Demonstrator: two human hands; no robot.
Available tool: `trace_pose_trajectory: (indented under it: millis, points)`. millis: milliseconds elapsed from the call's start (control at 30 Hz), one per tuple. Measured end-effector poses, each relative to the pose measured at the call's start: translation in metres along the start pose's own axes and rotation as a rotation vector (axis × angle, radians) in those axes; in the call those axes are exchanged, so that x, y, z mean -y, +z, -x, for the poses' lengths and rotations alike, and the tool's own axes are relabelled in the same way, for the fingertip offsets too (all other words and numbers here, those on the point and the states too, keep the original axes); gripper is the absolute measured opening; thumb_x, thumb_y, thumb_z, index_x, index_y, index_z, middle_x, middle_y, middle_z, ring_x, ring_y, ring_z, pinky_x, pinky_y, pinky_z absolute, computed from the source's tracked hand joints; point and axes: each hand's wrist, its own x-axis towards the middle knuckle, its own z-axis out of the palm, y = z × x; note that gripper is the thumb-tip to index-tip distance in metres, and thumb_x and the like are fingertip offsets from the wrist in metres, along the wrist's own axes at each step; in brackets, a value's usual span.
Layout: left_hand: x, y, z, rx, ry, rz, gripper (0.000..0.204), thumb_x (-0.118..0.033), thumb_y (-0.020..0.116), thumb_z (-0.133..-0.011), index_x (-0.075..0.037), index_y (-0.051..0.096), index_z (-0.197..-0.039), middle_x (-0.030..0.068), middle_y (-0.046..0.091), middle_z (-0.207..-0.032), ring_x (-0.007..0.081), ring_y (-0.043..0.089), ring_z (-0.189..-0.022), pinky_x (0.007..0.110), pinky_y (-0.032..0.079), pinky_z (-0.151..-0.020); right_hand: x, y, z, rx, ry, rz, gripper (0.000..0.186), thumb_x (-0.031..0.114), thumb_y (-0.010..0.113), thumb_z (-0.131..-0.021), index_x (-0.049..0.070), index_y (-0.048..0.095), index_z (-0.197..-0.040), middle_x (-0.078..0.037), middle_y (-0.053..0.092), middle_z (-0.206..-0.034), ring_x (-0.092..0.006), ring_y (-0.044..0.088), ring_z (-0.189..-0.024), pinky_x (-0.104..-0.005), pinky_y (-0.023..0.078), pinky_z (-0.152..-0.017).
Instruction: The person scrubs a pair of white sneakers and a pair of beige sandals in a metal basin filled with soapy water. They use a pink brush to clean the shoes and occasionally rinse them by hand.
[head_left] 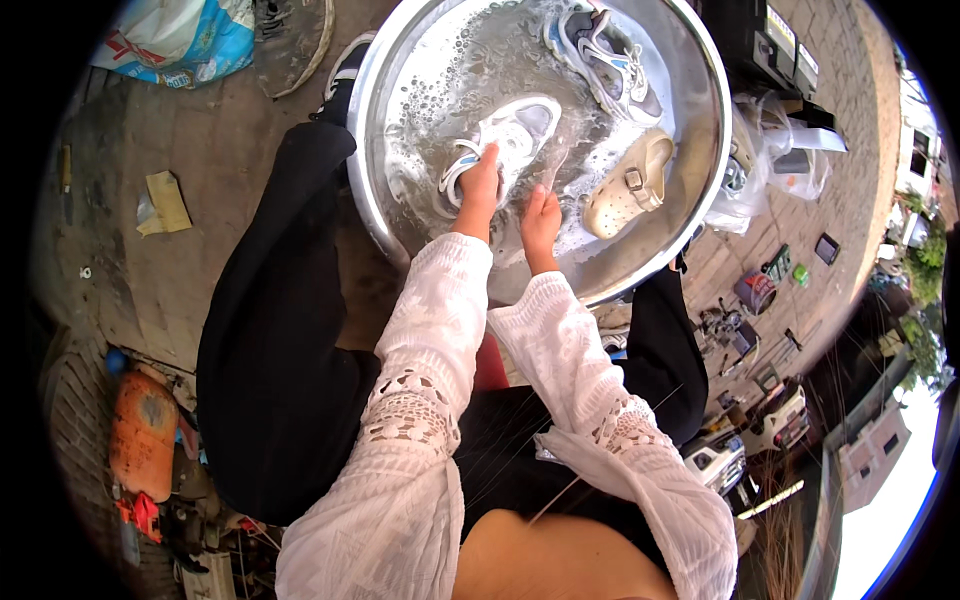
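A large round metal basin (363,150) of sudsy water stands between my knees. My left hand (479,190) grips a white and grey sneaker (535,115) in the basin, its thumb on the shoe's upper and its fingers partly hidden. My right hand (541,225), just to the right of that shoe, is closed around a slim, pale pinkish tool (556,168); its kind is too unclear to name. A second sneaker (607,72), grey and white with blue parts, lies at the far right inside the basin. Nearer, a beige clog (628,190) with a strap rests by the right wall.
Clear plastic bags (785,160) lie right of the basin, beside a black box (765,45). A blue and white sack (190,45) stands far left. An orange tank (145,435) is at lower left. Tools and a small bucket (755,291) are scattered on the right-hand paving.
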Motion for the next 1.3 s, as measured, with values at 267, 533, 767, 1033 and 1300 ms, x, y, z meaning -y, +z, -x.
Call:
trace_pose_trajectory:
  millis: [267, 533, 767, 1033, 1300]
  points:
    - [-0.016, -0.009, 0.002, 0.384, -0.203, 0.228, 0.017, -0.011, 0.061, -0.083, -0.002, 0.06, -0.097, 0.0051, 0.063, -0.091, 0.0164, 0.06, -0.084, 0.029, 0.048, -0.074, 0.025, 0.004, 0.015, -0.014, -0.069, 0.167, 0.049, 0.037, 0.044, -0.097, -0.002, 0.052, -0.068, -0.01, 0.05, -0.056, -0.022, 0.046, -0.051, -0.038, 0.038, -0.052]
    - [-0.022, 0.004, 0.004, 0.563, -0.246, 0.411, 0.055, -0.047, 0.053, -0.09, -0.003, 0.052, -0.123, 0.0096, 0.059, -0.119, 0.0249, 0.055, -0.11, 0.038, 0.041, -0.098, 0.02, 0.009, 0.049, 0.108, 0.304, -0.252, 0.056, 0.049, 0.042, -0.095, 0.01, 0.041, -0.055, 0.0, 0.04, -0.048, -0.0092, 0.035, -0.038, -0.0263, 0.027, -0.036]
    - [-0.019, 0.015, 0.0, 0.497, -0.184, 0.352, 0.061, -0.048, 0.06, -0.086, -0.002, 0.05, -0.124, 0.0086, 0.058, -0.12, 0.023, 0.054, -0.11, 0.036, 0.039, -0.098, 0.018, 0.025, -0.001, -0.011, 0.142, -0.368, 0.053, 0.043, 0.044, -0.097, 0.008, 0.042, -0.057, 0.001, 0.04, -0.049, -0.0082, 0.035, -0.041, -0.025, 0.027, -0.039]
    - [-0.003, 0.01, 0.036, 0.47, 0.0, 0.34, 0.031, -0.024, 0.055, -0.087, -0.004, 0.056, -0.11, 0.0068, 0.06, -0.105, 0.019, 0.055, -0.101, 0.033, 0.04, -0.091, 0.032, 0.003, -0.018, 0.087, 0.116, -0.161, 0.056, 0.039, 0.042, -0.098, 0.002, 0.046, -0.056, 0.0, 0.044, -0.052, -0.0096, 0.037, -0.049, -0.0299, 0.031, -0.045]
    - [0.008, 0.011, 0.038, 0.26, 0.209, -0.072, 0.02, -0.003, 0.044, -0.09, 0.002, 0.06, -0.101, 0.004, 0.061, -0.1, 0.0103, 0.055, -0.091, 0.026, 0.044, -0.079, 0.036, -0.027, -0.025, 0.357, 0.532, -0.466, 0.058, 0.059, 0.036, -0.093, 0.011, 0.037, -0.059, 0.001, 0.032, -0.048, -0.0114, 0.032, -0.041, -0.0265, 0.027, -0.04]
